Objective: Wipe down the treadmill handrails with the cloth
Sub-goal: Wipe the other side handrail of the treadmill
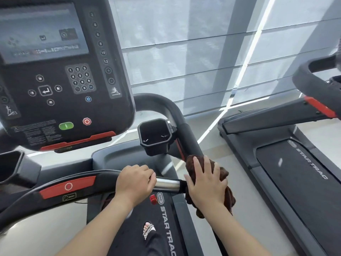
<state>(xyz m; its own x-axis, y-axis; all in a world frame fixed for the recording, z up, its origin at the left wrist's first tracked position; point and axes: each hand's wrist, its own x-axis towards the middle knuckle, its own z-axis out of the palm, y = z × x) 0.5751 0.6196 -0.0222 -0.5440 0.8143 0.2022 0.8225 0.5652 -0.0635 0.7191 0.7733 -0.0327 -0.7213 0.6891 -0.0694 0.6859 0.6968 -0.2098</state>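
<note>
Head view, looking down: nearest the camera a sandalled foot (148,230) stood on the treadmill belt (140,218). Above it both hands worked at rail height, set just apart. The left hand (134,183) was curled closed around the front crossbar (77,183), beside its bare metal sensor grip (168,184). The right hand (206,185) lay palm-down, fingers spread, pressing the brown cloth (227,196) onto the right handrail (191,139) where crossbar and rail meet; the cloth was bunched over the rail, with a loose tail hanging below the wrist.

That cloth looked soft, light and limp, so it would likely drape and slip unless wrapped round the tube and gripped through the fabric, palm on top, fingers under. The rail itself looked rigid and smooth, good for sliding strokes.

Farther up sat the empty cup holder (155,135), then the console (60,71), and a second treadmill (295,172) to the right.
</note>
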